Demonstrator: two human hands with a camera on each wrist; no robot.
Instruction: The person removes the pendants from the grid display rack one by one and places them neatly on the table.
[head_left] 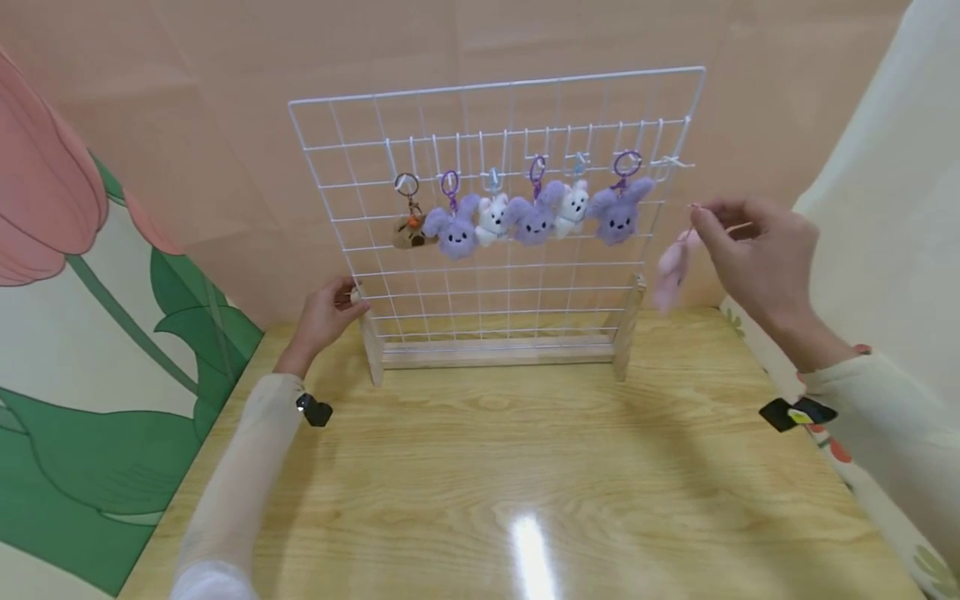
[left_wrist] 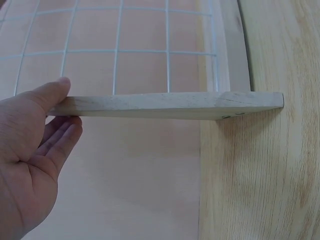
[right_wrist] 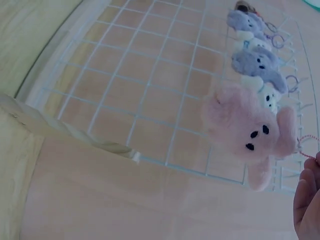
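My left hand grips the top of the wooden side post of a white wire grid rack, thumb on one face and fingers on the other. Out to the right of the rack, my right hand pinches the thin beaded loop of a pink plush keychain, which dangles below the fingertips. Beyond it on the grid hang a brown plush keychain, several purple bunny keychains and white plush keychains. A white hook at the row's right end carries no plush.
The rack's wooden base bar stands at the back of a wood-grain table. Close behind is a peach backdrop. Printed cloth with a tulip borders the left side, and pale cloth the right.
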